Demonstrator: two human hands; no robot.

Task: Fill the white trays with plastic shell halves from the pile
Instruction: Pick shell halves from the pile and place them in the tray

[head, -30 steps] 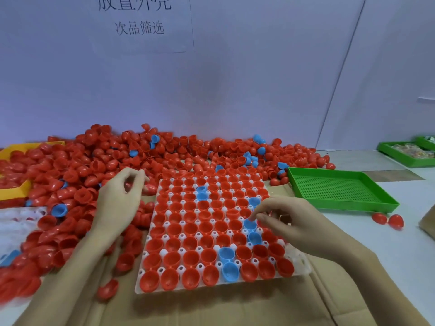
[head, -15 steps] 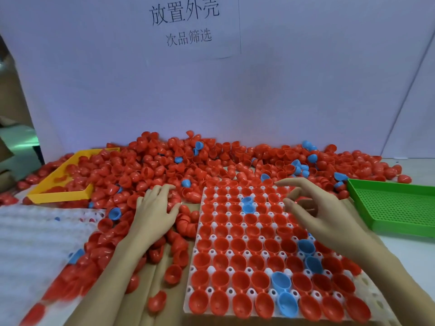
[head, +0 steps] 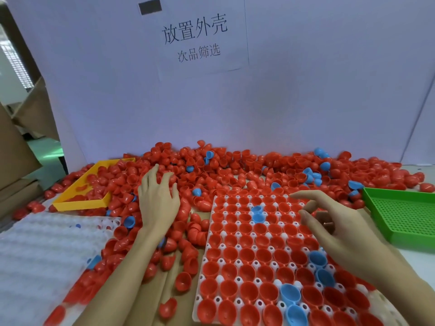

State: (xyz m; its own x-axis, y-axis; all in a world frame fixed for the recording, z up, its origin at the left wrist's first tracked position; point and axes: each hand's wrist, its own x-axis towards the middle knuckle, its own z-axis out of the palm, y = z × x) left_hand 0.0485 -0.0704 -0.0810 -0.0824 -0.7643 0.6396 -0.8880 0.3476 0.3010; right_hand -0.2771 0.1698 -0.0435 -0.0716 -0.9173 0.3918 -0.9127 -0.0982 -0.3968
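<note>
— Where are the hands right now?

— The left hand (head: 158, 200) lies palm down on the pile of shell halves (head: 235, 168), fingers spread and reaching into the red pieces at the far left of the filled tray. I can't see that it holds anything; the fingers look straight and relaxed.

— And the other?

— The right hand (head: 334, 225) hovers over the right side of the white tray (head: 213, 222), fingers loosely extended, index finger pointing left. Nothing sits between its fingers.

— How full is that tray?

— Nearly every pocket I can see carries a red shell half, cup side up. A few blue halves (head: 257, 214) sit among them, two near the far middle and several more toward the near right.

— Where is the pile?

— It stretches along the far side, against the white backboard (head: 306, 102), from a yellow tray (head: 80, 201) on the left to a green perforated tray (head: 404, 215) on the right. Loose red halves spill down between the filled tray and an unfilled white tray (head: 44, 250) at near left.

— Anything on the board?

— A paper sign (head: 200, 38) with printed characters.
</note>
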